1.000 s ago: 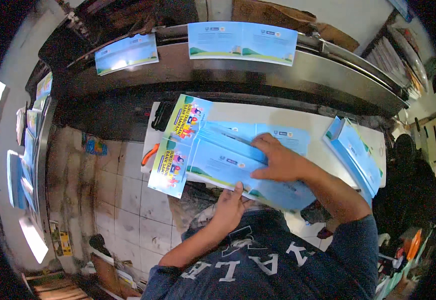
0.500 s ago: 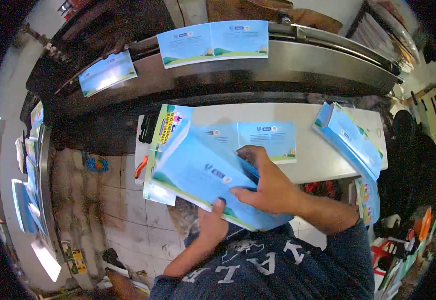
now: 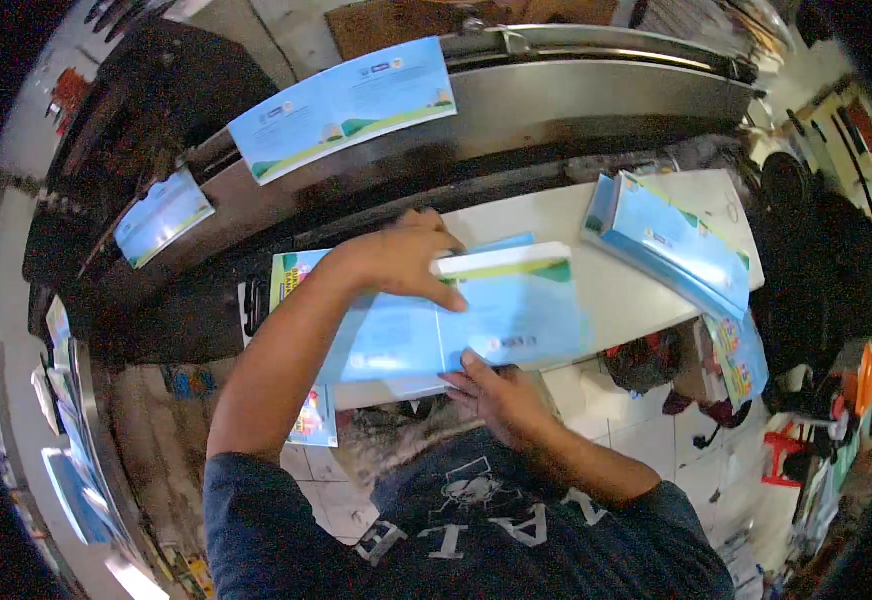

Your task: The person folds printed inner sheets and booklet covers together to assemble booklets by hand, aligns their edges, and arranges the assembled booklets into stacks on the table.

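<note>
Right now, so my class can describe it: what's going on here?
A person in a dark short-sleeved shirt is handling a stack of light-blue printed paper sheets over a white flat-topped table. The left hand is at its far edge; the right hand holds its near edge, thumb on top. To the right, a bundle of blue folded paper lies on the table.

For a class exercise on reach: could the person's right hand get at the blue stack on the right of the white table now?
Probably yes: nothing seems to block the right hand from the blue stack across the white table, though it may first need to release the blue sheets.
</note>
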### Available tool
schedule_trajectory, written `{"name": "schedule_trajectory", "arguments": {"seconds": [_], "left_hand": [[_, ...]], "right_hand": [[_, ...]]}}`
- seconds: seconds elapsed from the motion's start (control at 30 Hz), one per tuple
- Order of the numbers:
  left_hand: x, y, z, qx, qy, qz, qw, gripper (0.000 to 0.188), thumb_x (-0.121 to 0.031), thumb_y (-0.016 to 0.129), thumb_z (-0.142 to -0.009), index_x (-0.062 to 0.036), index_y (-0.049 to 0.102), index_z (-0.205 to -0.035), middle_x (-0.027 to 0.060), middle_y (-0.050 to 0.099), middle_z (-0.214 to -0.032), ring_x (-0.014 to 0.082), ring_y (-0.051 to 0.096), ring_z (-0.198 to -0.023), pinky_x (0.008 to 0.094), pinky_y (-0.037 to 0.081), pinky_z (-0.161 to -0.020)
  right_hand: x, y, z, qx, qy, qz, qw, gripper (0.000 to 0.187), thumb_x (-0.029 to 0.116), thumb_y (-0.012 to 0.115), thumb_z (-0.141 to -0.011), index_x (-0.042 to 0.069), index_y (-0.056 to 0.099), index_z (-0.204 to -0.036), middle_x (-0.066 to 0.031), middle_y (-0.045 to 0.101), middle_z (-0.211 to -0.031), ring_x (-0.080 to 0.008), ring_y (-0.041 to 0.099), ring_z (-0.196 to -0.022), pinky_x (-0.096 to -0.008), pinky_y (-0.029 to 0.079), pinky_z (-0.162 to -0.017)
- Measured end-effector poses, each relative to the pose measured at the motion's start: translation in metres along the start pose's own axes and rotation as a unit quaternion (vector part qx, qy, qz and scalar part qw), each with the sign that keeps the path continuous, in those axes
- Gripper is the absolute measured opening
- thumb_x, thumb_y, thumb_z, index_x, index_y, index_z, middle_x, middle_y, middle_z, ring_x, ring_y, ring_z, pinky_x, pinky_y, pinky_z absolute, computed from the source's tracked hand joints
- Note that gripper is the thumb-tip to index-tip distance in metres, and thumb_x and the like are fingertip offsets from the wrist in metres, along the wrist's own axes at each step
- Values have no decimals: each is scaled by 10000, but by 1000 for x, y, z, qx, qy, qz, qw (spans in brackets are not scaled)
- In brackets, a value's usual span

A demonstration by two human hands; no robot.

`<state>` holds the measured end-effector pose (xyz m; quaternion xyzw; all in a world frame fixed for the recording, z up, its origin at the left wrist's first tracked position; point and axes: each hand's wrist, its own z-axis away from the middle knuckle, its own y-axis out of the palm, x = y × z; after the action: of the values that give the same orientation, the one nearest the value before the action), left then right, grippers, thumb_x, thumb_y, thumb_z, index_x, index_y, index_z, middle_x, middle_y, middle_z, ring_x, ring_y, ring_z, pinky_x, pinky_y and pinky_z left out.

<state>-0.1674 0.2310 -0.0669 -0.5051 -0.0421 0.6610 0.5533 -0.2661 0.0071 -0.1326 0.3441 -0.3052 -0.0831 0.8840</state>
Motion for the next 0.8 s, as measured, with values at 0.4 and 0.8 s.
{"name": "schedule_trajectory", "arguments": {"seconds": [0.4, 0.8], "left_hand": [[11, 16, -14, -56, -130, 20, 990, 766, -645, 594, -757, 22, 606, -1134, 277, 572, -1127, 366, 576, -1053, 413, 462, -898], [-29, 143, 22, -354, -143, 671, 635, 700, -314, 685, -804, 1, 388, -1353, 166, 559, -1180, 267, 557, -1057, 379, 450, -926]], "right_hand": [[12, 20, -9, -75, 84, 124, 986, 610, 272, 658, -870, -1, 349, -1320, -138, 488, -1238, -247, 480, -1145, -379, 377, -990], [97, 4, -93, 99, 11, 515, 852, 580, 156, 662, -758, 18, 469, -1287, -117, 626, -1083, -218, 601, -966, -362, 486, -850]]}}
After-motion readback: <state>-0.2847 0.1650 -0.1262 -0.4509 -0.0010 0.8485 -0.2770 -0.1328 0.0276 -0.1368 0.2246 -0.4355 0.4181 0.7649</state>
